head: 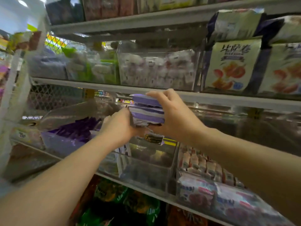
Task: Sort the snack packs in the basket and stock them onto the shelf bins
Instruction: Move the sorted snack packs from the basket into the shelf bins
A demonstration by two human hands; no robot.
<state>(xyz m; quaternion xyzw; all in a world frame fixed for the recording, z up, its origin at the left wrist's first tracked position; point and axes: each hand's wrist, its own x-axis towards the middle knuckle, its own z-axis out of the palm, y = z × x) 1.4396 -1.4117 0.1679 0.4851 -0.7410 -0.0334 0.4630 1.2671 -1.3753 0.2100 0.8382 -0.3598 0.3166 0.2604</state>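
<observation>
both arms are reaching forward and up from the bottom corners of the view, forearms bare, meeting in front of the middle shelf rail (pixel 228 99). the left hand (pixel 118 126) is showing its back to the camera, its fingers curling round the left edge of a stack of purple snack packs (pixel 147 111). the right hand (pixel 173 115) is cupping the same stack from the right, fingers wrapping over the top and far side, thumb sitting low near the bottom edge (so the stack is being squeezed between the two hands, neither one loose). the stack is hanging in the air, apart from the shelf, above a clear bin (pixel 146 162) whose contents are too blurred to name. a small dark-striped pack (pixel 154 138) is poking out just below the stack, between the wrists; which hand is holding it i cannot tell. just left of the clear bin, a second bin (pixel 65 141) is holding purple packs of a like colour, with a clear flap (pixel 78 111) tilting up over it. on the shelf above, a bin of white and pink packs (pixel 156 69) is sitting beside large cream bags (pixel 231 66) printed with orange snacks.
</observation>
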